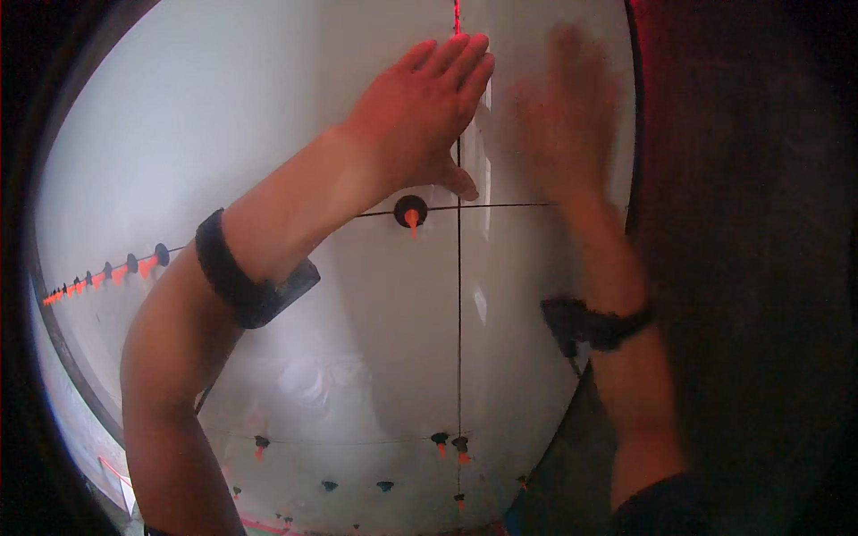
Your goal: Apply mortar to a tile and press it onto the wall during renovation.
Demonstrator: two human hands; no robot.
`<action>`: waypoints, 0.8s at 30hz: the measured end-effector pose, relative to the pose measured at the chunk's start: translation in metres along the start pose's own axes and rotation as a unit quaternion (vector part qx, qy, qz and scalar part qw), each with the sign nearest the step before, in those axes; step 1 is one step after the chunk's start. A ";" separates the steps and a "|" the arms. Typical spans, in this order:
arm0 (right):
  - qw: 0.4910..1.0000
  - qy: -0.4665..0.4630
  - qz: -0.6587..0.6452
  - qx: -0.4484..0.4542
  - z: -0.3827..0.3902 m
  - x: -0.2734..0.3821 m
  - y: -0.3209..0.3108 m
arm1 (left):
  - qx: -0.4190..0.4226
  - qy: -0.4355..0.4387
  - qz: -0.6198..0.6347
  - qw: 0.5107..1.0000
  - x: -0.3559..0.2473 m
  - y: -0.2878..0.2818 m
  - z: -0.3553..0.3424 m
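Observation:
My left hand [420, 103] is stretched out over a large pale, glossy panel [357, 393], fingers straight and close together, thumb spread downward. It lies by a dark vertical seam [459, 295], and I see nothing held in it. Just below the thumb, a round black suction-cup-like piece with an orange tip [411, 212] sits on a crossing horizontal seam. My right hand [576, 116] is over the panel's right part, smeared by motion. Its fingers point up with the thumb apart, and no object shows in it. Whether either palm touches the panel, I cannot tell.
A row of similar black pieces with orange tips [132, 263] runs along the seam at left. Several more [440, 439] sit low on the panel. A red light line [457, 16] falls at the top. Beyond the panel's right edge is a dark surface [742, 268]. Each forearm wears a black strap [223, 259].

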State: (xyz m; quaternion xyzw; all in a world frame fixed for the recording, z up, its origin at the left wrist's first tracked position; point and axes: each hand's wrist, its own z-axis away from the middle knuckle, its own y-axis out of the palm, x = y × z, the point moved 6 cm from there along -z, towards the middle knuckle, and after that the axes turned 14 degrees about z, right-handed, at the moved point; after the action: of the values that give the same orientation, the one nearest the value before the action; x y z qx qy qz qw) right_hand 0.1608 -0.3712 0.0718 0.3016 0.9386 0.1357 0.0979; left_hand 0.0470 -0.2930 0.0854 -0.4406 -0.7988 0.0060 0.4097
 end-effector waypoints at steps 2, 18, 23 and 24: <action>0.996 -0.038 0.000 0.080 0.016 0.015 0.027 | -0.003 0.001 -0.021 1.000 -0.002 -0.002 -0.002; 0.997 -0.039 -0.018 0.067 0.026 0.026 0.022 | 0.001 -0.016 0.034 0.999 -0.003 -0.001 0.010; 0.998 -0.022 0.000 0.057 0.018 0.016 0.020 | -0.005 -0.007 0.010 1.000 -0.003 0.001 0.007; 0.998 -0.017 0.015 0.058 0.020 0.015 0.020 | -0.011 0.006 0.018 1.000 -0.005 0.000 0.006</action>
State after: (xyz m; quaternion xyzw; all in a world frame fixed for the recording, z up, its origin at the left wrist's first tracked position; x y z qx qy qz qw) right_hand 0.1654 -0.3428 0.0574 0.3233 0.9385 0.0771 0.0938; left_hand 0.0443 -0.2951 0.0782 -0.4591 -0.7883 0.0023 0.4097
